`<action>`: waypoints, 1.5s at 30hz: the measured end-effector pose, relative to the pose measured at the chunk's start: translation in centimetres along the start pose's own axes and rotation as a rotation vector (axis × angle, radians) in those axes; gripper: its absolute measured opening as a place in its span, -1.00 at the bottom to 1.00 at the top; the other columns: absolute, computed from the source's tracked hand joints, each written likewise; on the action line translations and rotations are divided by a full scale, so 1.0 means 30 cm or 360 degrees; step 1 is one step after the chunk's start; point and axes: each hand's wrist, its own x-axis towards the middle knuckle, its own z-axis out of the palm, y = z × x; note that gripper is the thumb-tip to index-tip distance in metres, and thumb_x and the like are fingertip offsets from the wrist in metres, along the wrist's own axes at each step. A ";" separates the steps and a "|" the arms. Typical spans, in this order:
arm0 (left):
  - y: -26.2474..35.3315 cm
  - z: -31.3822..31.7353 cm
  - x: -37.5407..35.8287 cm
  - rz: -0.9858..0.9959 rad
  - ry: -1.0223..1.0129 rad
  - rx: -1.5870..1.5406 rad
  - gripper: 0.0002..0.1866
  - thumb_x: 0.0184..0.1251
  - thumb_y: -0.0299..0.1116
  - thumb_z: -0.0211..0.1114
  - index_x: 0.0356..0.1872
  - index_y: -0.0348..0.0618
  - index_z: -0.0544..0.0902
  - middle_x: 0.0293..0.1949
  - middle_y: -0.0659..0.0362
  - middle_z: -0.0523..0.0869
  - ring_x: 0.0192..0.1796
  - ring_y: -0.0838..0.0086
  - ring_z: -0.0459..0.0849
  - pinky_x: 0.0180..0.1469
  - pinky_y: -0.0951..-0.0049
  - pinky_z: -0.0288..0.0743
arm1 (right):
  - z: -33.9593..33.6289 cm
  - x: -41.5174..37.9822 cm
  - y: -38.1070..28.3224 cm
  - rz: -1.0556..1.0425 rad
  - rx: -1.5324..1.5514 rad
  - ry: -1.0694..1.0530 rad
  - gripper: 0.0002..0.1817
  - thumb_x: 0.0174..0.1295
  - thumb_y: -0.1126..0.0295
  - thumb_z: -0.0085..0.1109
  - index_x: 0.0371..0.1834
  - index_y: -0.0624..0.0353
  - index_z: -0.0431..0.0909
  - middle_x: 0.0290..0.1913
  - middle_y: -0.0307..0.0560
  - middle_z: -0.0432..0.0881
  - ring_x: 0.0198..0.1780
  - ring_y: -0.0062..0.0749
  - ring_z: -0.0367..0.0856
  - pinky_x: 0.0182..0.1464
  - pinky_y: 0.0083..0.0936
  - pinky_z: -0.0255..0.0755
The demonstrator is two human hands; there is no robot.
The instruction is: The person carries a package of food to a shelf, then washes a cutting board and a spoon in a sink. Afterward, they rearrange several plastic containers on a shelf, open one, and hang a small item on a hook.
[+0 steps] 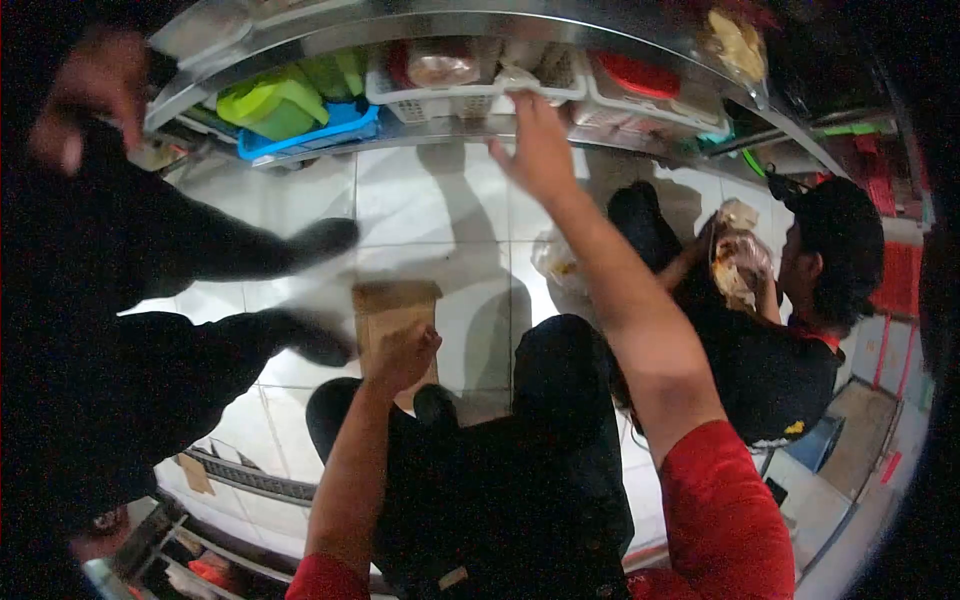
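Observation:
My right hand (540, 150) reaches up to the shelf with fingers apart, its fingertips right at the front rim of a white plastic basket (440, 103). A crumpled clear plastic bag (516, 76) shows at that rim, just above the fingertips. Inside the basket lies a clear-wrapped pack (443, 66). My left hand (402, 358) is closed in a fist over a flat brown cardboard piece (395, 300) on the floor, between my knees. What it may hold is hidden by the fingers.
A blue tray (310, 135) with green containers (270, 105) stands left on the steel shelf (440, 22). Another white basket (650, 115) holds something red. At right a crouching person (760, 350) holds a plastic food bag (738, 265). Another person's legs (230, 245) stand at left on white tiles.

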 end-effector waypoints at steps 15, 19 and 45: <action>-0.140 -0.066 0.124 0.0074 0.0129 0.0148 -0.75 0.41 -0.21 0.18 -0.15 -0.20 0.54 -0.27 -0.04 0.69 -0.15 0.07 0.69 -0.10 0.15 0.52 | 0.201 0.244 0.187 0.0086 -0.0505 -0.0586 -0.34 0.27 -0.22 0.06 0.26 0.00 0.47 0.32 -0.02 0.45 0.33 0.12 0.31 0.35 0.19 0.06; -0.105 -0.088 0.146 0.0103 0.0092 0.0085 -0.75 0.40 -0.20 0.19 -0.16 -0.20 0.54 -0.27 -0.05 0.70 -0.16 0.06 0.69 -0.11 0.15 0.53 | 0.207 0.195 0.151 0.0081 -0.0469 -0.0520 -0.44 0.32 -0.18 0.02 0.14 0.02 0.54 0.24 -0.04 0.52 0.30 0.11 0.34 0.28 0.23 0.08; 0.060 -0.091 0.399 -0.0068 0.0477 -0.2808 -0.48 0.45 -0.14 0.10 0.18 -0.44 0.36 0.10 -0.20 0.54 0.14 0.05 0.60 0.10 0.09 0.66 | 0.103 -0.508 -0.147 0.0047 -0.0219 -0.0219 -0.81 0.07 0.44 0.25 -0.22 0.11 0.55 -0.16 -0.09 0.51 0.00 -0.03 0.40 0.09 0.01 0.11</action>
